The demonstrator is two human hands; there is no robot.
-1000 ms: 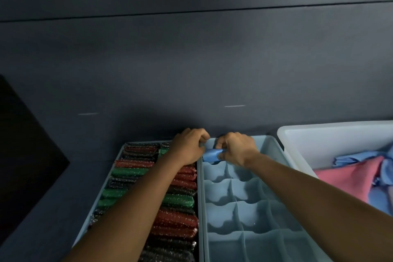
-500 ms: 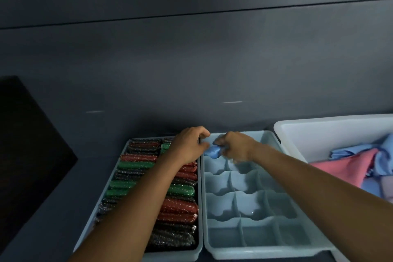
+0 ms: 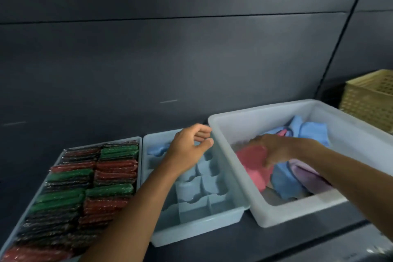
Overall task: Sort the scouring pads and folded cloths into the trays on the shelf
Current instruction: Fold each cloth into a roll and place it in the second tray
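The right hand [image 3: 274, 149] lay on the pink cloth [image 3: 253, 168] in the white bin [image 3: 276, 215] — blur hid whether its fingers gripped. The left hand [image 3: 187, 151] hovered empty, fingers loosely curled, over the divided tray [image 3: 191, 226] holding one blue cloth [image 3: 156, 150] far-left. Lifted one-handed, the pink cloth might unfold.

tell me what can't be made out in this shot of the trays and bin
Head view only.
Right hand: motion blur hides whether it grips the pink cloth in the white bin.
Divided tray: the left forearm covers several compartments.
Scouring pad tray: near corner cut off by the frame's edge.
Wicker basket: cut by the right edge, contents unseen.
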